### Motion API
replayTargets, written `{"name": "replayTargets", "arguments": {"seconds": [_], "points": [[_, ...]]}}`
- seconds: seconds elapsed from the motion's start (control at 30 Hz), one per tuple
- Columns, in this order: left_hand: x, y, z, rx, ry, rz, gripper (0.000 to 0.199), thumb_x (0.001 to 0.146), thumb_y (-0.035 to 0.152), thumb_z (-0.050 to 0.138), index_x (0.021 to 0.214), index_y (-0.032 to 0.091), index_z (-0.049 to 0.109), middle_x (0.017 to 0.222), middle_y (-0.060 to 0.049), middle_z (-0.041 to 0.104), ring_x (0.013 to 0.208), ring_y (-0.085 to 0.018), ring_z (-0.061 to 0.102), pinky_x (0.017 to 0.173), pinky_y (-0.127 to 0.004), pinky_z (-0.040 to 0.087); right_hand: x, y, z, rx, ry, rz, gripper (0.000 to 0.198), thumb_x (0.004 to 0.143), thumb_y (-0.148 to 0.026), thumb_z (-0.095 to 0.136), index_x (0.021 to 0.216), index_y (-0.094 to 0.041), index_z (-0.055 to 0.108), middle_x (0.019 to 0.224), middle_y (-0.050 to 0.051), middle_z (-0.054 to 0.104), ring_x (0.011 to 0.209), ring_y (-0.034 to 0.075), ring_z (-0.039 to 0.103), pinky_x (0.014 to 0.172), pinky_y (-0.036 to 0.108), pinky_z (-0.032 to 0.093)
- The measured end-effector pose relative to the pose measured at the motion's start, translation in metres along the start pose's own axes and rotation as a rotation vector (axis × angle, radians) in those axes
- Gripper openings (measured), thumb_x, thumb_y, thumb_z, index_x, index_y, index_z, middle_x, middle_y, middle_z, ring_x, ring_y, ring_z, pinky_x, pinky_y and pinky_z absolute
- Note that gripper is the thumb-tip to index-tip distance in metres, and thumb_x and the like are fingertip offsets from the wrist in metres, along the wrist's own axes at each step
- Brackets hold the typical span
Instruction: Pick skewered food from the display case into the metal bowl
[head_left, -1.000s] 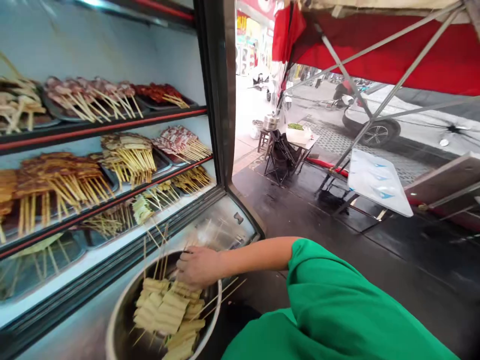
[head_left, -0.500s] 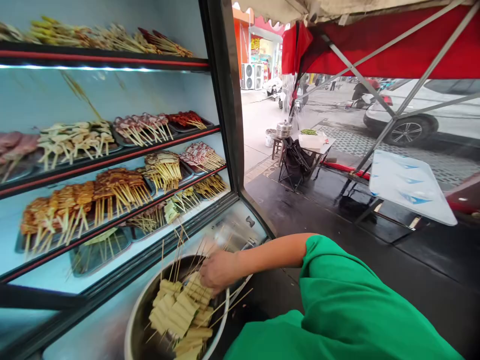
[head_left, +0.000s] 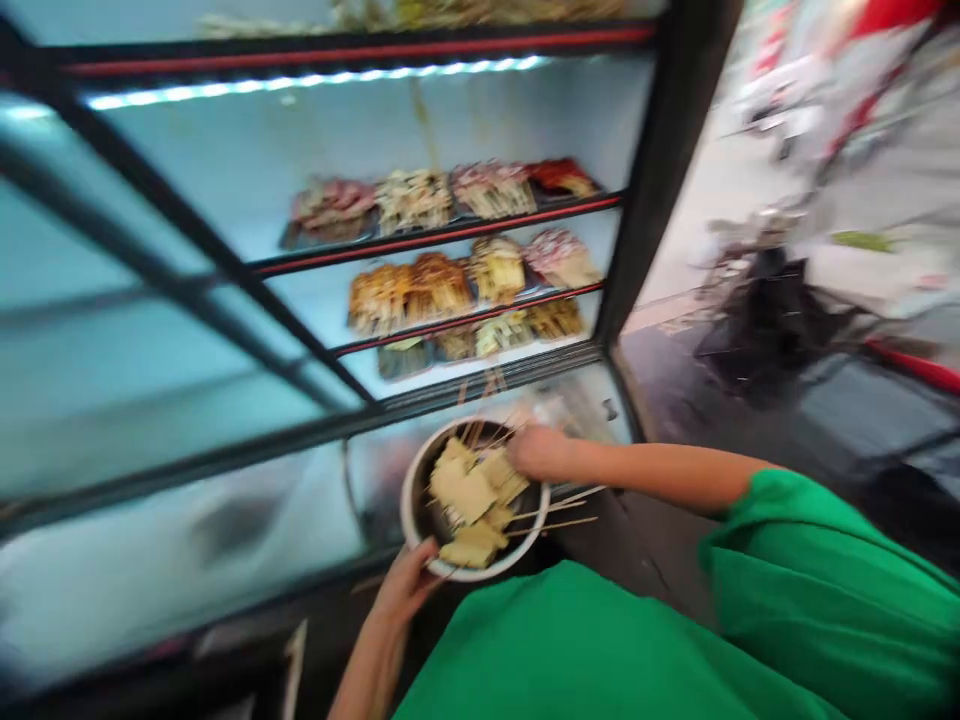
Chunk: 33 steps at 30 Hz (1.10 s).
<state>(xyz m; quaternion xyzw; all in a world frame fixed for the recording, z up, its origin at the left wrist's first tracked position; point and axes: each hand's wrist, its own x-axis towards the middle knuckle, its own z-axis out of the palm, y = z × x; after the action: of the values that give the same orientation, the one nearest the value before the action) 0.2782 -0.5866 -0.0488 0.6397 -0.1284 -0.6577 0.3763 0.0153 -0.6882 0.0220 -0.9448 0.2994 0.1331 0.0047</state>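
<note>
Steel bowl (head_left: pixel 420 470) of tofu skewers (head_left: pixel 469 492) sits before the display case's lower front edge (head_left: pixel 420 400). The left hand (head_left: pixel 409 582) grips its near rim; the right hand (head_left: pixel 541 452), forearm outstretched, closes on skewer sticks at the far rim. Seemingly gathering skewers; lifting them needs a firm bunch.

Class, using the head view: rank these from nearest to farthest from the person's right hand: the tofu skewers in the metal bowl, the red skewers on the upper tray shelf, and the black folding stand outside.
1. Tofu skewers: in the metal bowl, just left of the right hand.
2. Black folding stand: outside, up and to the right.
3. Red skewers: upper tray shelf, straight above, slightly farther.
</note>
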Motion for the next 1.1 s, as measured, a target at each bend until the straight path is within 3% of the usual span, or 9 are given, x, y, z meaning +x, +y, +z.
{"name": "replayTargets", "arguments": {"seconds": [0.13,0.23,0.43,0.5,0.7,0.8,0.97,1.03,1.1], "points": [[0.018,-0.002,-0.011,-0.135,-0.081,0.026,0.027,0.043,0.007,0.054,0.067,0.018,0.049,0.051,0.005,0.057,0.048,-0.012,0.055,0.051,-0.023,0.052,0.015,0.014,0.001,-0.026,0.046,-0.029,0.018,0.094,-0.008,0.050,0.098,-0.008,0.068,0.096,0.017,0.071,0.089,0.024,0.066,0.076,0.034,0.046],[0.027,0.000,-0.022,-0.183,-0.111,0.048,0.039,0.042,0.007,0.054,0.080,0.018,0.053,0.059,0.003,0.062,0.052,-0.015,0.061,0.056,-0.030,0.057,0.027,0.021,0.002,-0.058,0.071,-0.083,0.014,0.090,-0.018,0.064,0.102,-0.011,0.066,0.099,0.015,0.070,0.091,0.025,0.065,0.077,0.033,0.044],[0.025,0.001,-0.027,-0.196,-0.093,0.054,0.041,0.044,0.008,0.053,0.083,0.019,0.047,0.058,0.005,0.059,0.052,-0.016,0.060,0.056,-0.034,0.059,0.034,0.024,-0.009,-0.107,0.144,-0.161,0.043,0.074,-0.029,0.085,0.109,-0.012,0.066,0.101,0.013,0.066,0.100,0.029,0.061,0.083,0.036,0.043],[0.026,0.002,-0.028,-0.194,-0.086,0.062,0.042,0.044,0.009,0.054,0.084,0.019,0.048,0.058,0.005,0.059,0.053,-0.016,0.060,0.056,-0.035,0.059,0.038,0.024,-0.012,-0.072,0.136,-0.164,0.043,0.076,-0.032,0.084,0.109,-0.012,0.067,0.102,0.013,0.066,0.099,0.029,0.061,0.084,0.036,0.043],[0.033,0.003,-0.028,-0.197,-0.086,0.082,0.047,0.045,0.007,0.053,0.091,0.018,0.051,0.059,0.005,0.059,0.054,-0.014,0.058,0.059,-0.033,0.057,0.057,0.017,-0.011,0.035,0.059,-0.178,0.014,0.092,-0.027,0.066,0.096,-0.013,0.068,0.100,0.013,0.067,0.094,0.024,0.062,0.081,0.033,0.042],[0.036,0.005,-0.025,-0.211,-0.095,0.072,0.047,0.044,0.007,0.053,0.090,0.018,0.051,0.059,0.005,0.059,0.053,-0.016,0.058,0.057,-0.034,0.057,0.065,0.017,-0.008,0.017,0.054,-0.159,0.015,0.097,-0.021,0.055,0.096,-0.013,0.068,0.098,0.013,0.067,0.092,0.024,0.061,0.080,0.033,0.042],[0.041,0.011,-0.022,-0.222,-0.081,0.068,0.046,0.046,0.008,0.054,0.091,0.017,0.053,0.066,0.001,0.066,0.057,-0.016,0.062,0.060,-0.033,0.058,0.070,0.022,-0.013,-0.020,0.195,-0.168,0.016,0.095,-0.022,0.055,0.094,-0.012,0.067,0.098,0.016,0.065,0.095,0.027,0.058,0.085,0.038,0.044],[0.044,0.013,-0.021,-0.231,-0.062,0.055,0.050,0.047,0.007,0.054,0.095,0.018,0.054,0.067,0.001,0.066,0.058,-0.017,0.064,0.062,-0.035,0.059,0.066,0.010,-0.021,-0.013,0.259,-0.244,0.021,0.098,-0.023,0.050,0.092,-0.013,0.068,0.095,0.016,0.065,0.094,0.027,0.058,0.086,0.041,0.045],[0.048,0.014,-0.019,-0.246,-0.055,0.047,0.050,0.048,0.006,0.054,0.097,0.018,0.055,0.066,0.003,0.065,0.058,-0.017,0.063,0.062,-0.034,0.058,0.061,-0.017,-0.029,0.006,0.272,-0.503,0.029,0.102,-0.024,0.042,0.092,-0.016,0.069,0.096,0.013,0.067,0.095,0.024,0.059,0.089,0.041,0.047]]}}
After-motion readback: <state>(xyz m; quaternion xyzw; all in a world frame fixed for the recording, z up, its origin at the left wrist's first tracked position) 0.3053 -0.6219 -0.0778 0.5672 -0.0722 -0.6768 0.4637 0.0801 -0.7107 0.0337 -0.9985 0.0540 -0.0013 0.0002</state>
